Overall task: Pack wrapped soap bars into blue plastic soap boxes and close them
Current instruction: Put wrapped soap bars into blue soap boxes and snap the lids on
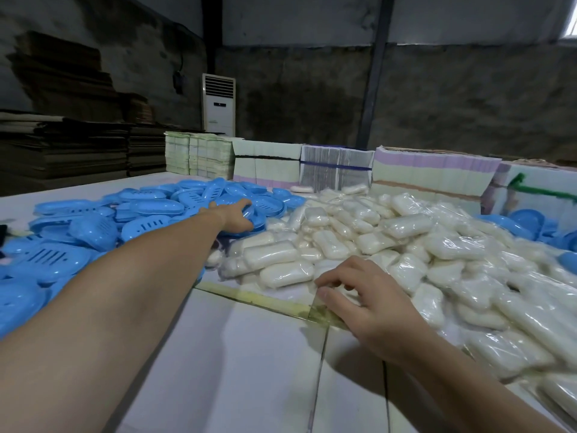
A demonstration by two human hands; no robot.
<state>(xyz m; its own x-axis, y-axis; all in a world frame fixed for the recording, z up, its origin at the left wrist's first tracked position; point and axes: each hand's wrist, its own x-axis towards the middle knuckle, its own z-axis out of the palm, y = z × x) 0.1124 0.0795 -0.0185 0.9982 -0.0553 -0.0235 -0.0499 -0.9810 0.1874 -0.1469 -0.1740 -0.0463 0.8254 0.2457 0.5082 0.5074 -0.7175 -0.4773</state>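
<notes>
Closest to me is the white table point(249, 354), made of pale boards with a strip of yellowish tape point(265, 300) across it. My right hand point(368, 304) is low on the table at the near edge of the big pile of wrapped soap bars point(406, 245). Its fingers are bent and a little spread, and the tips press down on one wrapped soap bar point(335, 290) in clear plastic. I cannot tell if the thumb is under it or just beside it. The soap pile is white and shiny and fills the right side of the table. My left arm goes out long across the left side. My left hand point(237, 218) is far out on the heap of blue soap boxes point(93, 232). Its fingers curl around one blue box part point(254, 218) at the spot where the blue heap meets the soap pile. The blue pieces lie in a jumble, some with slots in them. A few more blue pieces point(527, 226) sit past the soap on the right. Behind the piles stand stacks of flat printed cartons point(337, 167) tied in bundles. Farther back are dark stacks of cardboard point(62, 145) on the left and a tall white air cooler point(218, 104) by the gray wall.
</notes>
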